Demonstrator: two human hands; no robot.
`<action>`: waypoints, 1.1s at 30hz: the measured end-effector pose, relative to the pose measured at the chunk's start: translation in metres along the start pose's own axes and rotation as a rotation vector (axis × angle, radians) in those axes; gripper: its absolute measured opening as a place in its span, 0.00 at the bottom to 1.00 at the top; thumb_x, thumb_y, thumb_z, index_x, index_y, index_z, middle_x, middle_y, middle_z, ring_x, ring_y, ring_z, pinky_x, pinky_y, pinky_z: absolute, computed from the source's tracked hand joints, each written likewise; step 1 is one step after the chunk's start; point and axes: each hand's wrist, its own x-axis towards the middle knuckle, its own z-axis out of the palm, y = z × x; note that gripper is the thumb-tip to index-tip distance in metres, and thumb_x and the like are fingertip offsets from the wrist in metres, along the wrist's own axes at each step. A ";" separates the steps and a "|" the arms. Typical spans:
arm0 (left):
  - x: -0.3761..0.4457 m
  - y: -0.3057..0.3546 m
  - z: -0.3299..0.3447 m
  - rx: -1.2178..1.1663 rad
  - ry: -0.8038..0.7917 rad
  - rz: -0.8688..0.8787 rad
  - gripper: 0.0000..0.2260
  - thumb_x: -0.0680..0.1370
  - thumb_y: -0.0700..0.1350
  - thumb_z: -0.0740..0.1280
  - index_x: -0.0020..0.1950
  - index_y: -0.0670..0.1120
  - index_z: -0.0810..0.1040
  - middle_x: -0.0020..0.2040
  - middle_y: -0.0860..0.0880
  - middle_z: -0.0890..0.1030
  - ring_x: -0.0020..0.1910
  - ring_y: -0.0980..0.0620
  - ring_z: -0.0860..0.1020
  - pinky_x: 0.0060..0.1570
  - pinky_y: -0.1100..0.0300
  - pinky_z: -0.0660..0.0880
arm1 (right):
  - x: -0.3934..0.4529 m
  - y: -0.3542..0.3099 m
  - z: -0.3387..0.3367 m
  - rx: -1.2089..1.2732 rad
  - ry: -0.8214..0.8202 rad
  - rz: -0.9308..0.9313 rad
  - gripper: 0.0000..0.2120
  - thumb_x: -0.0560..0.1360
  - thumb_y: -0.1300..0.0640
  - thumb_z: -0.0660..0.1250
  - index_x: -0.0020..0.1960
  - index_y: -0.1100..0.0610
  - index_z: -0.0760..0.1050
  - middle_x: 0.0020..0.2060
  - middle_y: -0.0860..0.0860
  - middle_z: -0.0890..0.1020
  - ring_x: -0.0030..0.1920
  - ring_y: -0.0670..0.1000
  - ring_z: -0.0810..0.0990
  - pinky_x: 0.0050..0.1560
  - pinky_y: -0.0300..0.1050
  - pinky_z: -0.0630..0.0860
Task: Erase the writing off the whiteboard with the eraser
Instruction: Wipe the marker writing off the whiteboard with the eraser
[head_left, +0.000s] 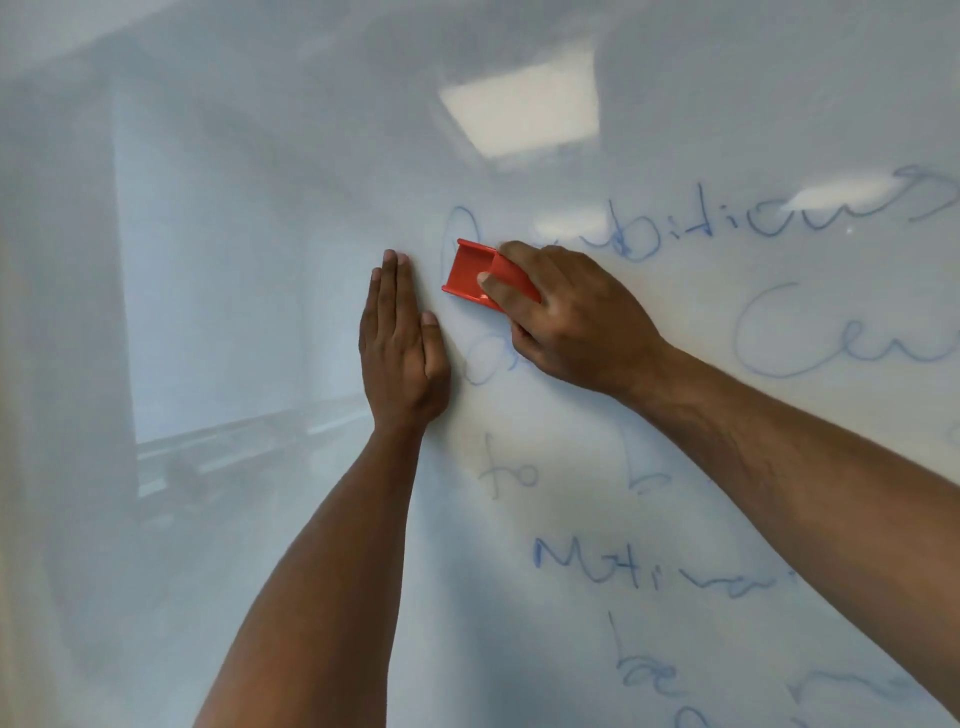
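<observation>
My right hand (566, 317) pinches the red eraser (480, 275), which is pressed on the whiteboard (260, 208) at the start of the top word. Its long axis slants down to the right. The blue writing (769, 228) lies mostly rightward and below. My left hand (402, 353) rests flat, fingers together, just beside.

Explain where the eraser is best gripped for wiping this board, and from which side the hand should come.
Grip the eraser across its two long raised edges, coming from its back, the side facing away from the whiteboard. Those ridges give thumb and fingers purchase and leave the wiping face flat on the board, much as the right hand holds it now.
</observation>
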 end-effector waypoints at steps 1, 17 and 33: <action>0.000 -0.002 0.000 0.010 0.002 0.005 0.27 0.84 0.41 0.55 0.84 0.40 0.60 0.85 0.44 0.60 0.85 0.47 0.56 0.84 0.51 0.55 | 0.005 0.001 0.003 -0.022 -0.003 -0.034 0.18 0.78 0.65 0.67 0.67 0.62 0.80 0.64 0.66 0.81 0.49 0.65 0.83 0.49 0.57 0.82; -0.005 -0.012 -0.004 0.076 -0.039 0.057 0.28 0.84 0.47 0.50 0.85 0.40 0.58 0.86 0.45 0.58 0.85 0.49 0.55 0.84 0.53 0.54 | 0.039 -0.005 0.013 -0.085 -0.134 0.169 0.26 0.80 0.65 0.64 0.78 0.57 0.71 0.76 0.61 0.72 0.57 0.62 0.79 0.57 0.57 0.77; -0.017 -0.039 -0.023 0.226 -0.127 0.196 0.28 0.85 0.47 0.50 0.85 0.40 0.58 0.85 0.45 0.58 0.85 0.48 0.56 0.82 0.46 0.61 | 0.028 0.016 0.005 -0.119 -0.132 -0.195 0.25 0.78 0.65 0.64 0.75 0.55 0.75 0.73 0.59 0.76 0.52 0.60 0.81 0.54 0.54 0.78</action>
